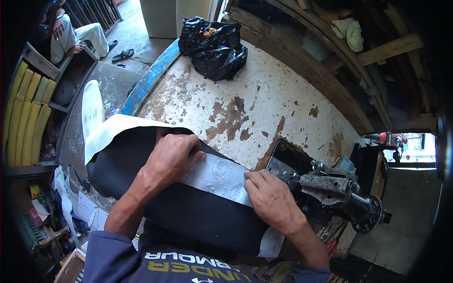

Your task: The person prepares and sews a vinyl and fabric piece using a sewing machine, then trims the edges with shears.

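Observation:
My left hand [172,160] has curled fingers gripping the black padded material [119,165] and the edge of a pale printed strip [212,177] lying across it. My right hand [269,198] pinches the strip's right end, close to a worn metal sewing machine [332,184] with a handwheel. A white sheet [106,132] lies folded along the upper left edge of the black material, whose lower right corner shows a pale patch [271,243]. The fingertips of my left hand are partly hidden.
A paint-worn tabletop [283,85] with a blue edge bears a crumpled black plastic bag [212,56]. Wooden framing [387,54] borders the right. At upper left, shelves hold yellow slabs [28,113], and a seated person's legs [89,37] show beside sandals [122,55].

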Tool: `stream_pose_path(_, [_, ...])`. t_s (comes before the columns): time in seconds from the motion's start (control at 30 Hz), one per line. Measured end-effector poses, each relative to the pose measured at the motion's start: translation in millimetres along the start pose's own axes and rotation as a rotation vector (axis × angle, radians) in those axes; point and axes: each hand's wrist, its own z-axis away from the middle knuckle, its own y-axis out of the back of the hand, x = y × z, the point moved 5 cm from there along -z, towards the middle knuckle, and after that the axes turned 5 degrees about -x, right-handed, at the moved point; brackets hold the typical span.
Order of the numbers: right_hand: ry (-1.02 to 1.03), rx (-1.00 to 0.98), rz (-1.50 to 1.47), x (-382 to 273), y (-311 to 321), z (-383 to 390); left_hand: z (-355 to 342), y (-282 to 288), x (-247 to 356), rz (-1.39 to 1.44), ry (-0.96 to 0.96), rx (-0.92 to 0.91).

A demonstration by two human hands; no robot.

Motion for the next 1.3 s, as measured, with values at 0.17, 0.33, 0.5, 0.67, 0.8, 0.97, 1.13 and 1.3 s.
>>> stream_pose_path(0.17, [-0.062,-0.038,0.119,-8.9,0.8,-19.2,-4.5,2.8,-0.2,-0.034,0.014,-0.053])
stream_pose_path(0.33, [-0.046,-0.003,0.152,-11.3,3.0,-26.1,1.2,17.1,-1.8,-0.107,-0.002,-0.191])
stream_pose_path(0.5, [0.027,0.092,0.151,-17.0,6.9,-34.8,-4.9,24.8,-8.0,-0.200,0.049,-0.232])
stream_pose_path(0.67, [0.081,0.055,0.119,-24.5,5.8,-44.5,-10.0,21.8,-13.4,-0.205,0.124,-0.161])
stream_pose_path(0.8, [0.118,0.032,0.093,-26.4,6.3,-50.4,-10.2,21.9,-14.5,-0.237,0.166,-0.139])
stream_pose_path(0.97, [0.081,-0.057,0.058,-25.5,-1.4,-72.8,-12.0,21.1,-16.7,-0.265,0.210,-0.120])
stream_pose_path(1.13, [0.064,0.090,0.029,-24.0,0.3,-86.9,-7.7,22.9,-19.1,-0.244,0.185,-0.100])
stream_pose_path(1.3, [0.078,0.082,0.081,-23.3,-1.1,-92.3,1.0,39.1,-16.5,-0.154,0.113,-0.064])
